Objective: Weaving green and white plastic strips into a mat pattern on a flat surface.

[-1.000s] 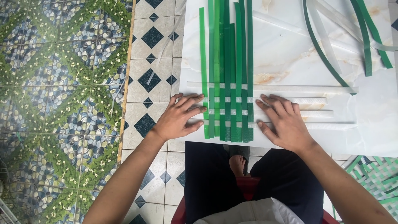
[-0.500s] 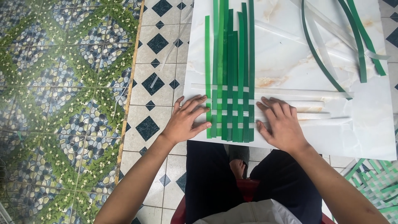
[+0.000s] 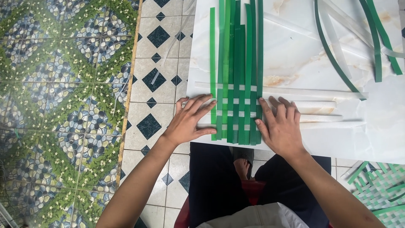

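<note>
Both hands press flat, fingers spread, at the board's near edge: left hand and right hand flank the woven strips. The strips look thin, light and springy, probably slippery; best pinned at the crossings.

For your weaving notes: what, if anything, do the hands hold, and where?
Nothing is gripped. The left hand and right hand press flat on the woven strips, at its left and right edges.

Green strips: smooth plastic-looking bands w/ slight sheen. White strips: same flat band stuff, paler, semi-matt. Table: glossy marble-look top, cream veins. Floor: glazed ceramic tile, shiny; at left, pebble-print tile, also glossy.
</note>
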